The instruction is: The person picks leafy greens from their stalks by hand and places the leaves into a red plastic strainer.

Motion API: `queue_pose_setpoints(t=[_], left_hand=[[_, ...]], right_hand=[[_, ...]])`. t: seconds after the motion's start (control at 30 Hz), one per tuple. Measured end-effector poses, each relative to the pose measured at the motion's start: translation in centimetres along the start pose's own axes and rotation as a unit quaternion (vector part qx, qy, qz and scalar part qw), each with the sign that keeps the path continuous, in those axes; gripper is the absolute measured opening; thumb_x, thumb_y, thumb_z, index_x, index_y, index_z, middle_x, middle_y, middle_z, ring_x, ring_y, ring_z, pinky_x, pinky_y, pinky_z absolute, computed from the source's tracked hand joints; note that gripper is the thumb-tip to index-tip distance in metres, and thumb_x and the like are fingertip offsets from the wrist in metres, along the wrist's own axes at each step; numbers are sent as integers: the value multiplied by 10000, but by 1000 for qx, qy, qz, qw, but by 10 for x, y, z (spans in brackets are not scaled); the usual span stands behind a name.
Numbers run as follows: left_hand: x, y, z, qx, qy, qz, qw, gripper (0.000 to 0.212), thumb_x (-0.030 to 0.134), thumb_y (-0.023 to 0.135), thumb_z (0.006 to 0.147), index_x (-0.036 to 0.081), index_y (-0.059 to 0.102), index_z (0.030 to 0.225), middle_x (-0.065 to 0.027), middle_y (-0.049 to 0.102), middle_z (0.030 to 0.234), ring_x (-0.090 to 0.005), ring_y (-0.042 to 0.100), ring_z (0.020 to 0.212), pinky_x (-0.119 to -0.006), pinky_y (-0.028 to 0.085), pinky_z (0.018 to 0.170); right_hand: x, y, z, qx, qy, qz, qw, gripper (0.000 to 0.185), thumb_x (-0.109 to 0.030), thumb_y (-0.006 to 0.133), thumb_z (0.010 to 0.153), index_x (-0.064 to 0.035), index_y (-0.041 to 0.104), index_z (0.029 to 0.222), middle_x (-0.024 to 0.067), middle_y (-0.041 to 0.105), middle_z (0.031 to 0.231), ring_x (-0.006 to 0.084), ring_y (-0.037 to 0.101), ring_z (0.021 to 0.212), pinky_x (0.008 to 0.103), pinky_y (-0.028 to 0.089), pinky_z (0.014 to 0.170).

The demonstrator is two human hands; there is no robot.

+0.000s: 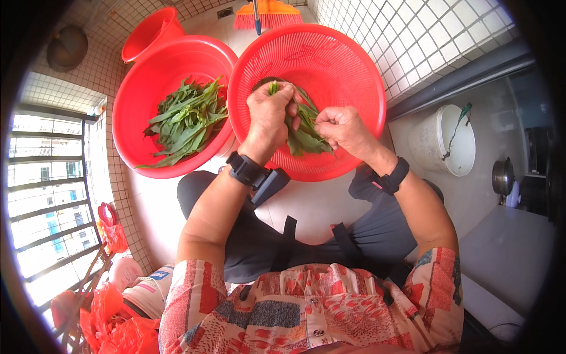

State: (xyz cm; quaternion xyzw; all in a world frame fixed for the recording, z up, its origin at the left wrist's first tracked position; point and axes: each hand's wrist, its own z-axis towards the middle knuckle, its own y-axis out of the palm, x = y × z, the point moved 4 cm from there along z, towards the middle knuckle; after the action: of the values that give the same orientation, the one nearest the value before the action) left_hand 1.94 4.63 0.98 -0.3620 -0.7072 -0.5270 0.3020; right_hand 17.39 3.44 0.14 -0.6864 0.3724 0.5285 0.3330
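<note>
My left hand (269,113) grips a small bunch of long green leaves (303,139) over the red plastic colander (349,62). On the right, my right hand (347,127) pinches at the edge of the same bunch with thumb and forefinger. A dark curved object, partly hidden behind my left hand, shows inside the colander; I cannot tell what it is. To the left, touching the colander's rim, stands a red plastic basin (135,106) with a heap of leafy greens (192,117) in it. Black bands are strapped on both my wrists.
Behind the basin stands a red bucket (143,35). A broom (267,15) with red bristles is beyond the colander. A white bucket (426,137) is to the right, a dark strand over its rim. Red plastic bags (119,327) lie lower left, near a barred window (53,194).
</note>
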Motion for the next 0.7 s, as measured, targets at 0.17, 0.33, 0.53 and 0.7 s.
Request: queue_pose_setpoints(t=[0.17,0.33,0.53,0.7], left_hand=[[22,-14,1,-13,34,-63,997,131,63,483,909,2,521,800,-81,542,680,-134,459,481,-287,391,359],[56,-31,0,-62,81,-128,987,150,85,460,922,-17,526,835,-91,539,727,-145,450,535,-313,400,420],[91,-53,-9,-53,172,-58,982,150,100,482,921,-23,558,880,-93,564,761,-134,479,564,-283,406,440],[51,-14,-31,-70,120,275,951,191,160,547,896,18,644,813,-3,540,595,-55,443,458,-194,346,424]], right_hand=[[19,-15,-1,-29,53,-29,998,105,-54,577,816,23,583,744,22,527,574,56,458,449,209,366,406],[39,-47,1,21,112,-32,993,101,-50,581,801,7,578,718,20,512,584,63,443,452,211,356,399],[31,-61,-1,22,123,31,992,127,-90,586,811,2,574,725,24,517,629,51,415,446,199,328,389],[-11,-30,-7,-64,143,143,977,138,-111,578,829,-1,563,746,26,511,639,27,379,432,190,300,371]])
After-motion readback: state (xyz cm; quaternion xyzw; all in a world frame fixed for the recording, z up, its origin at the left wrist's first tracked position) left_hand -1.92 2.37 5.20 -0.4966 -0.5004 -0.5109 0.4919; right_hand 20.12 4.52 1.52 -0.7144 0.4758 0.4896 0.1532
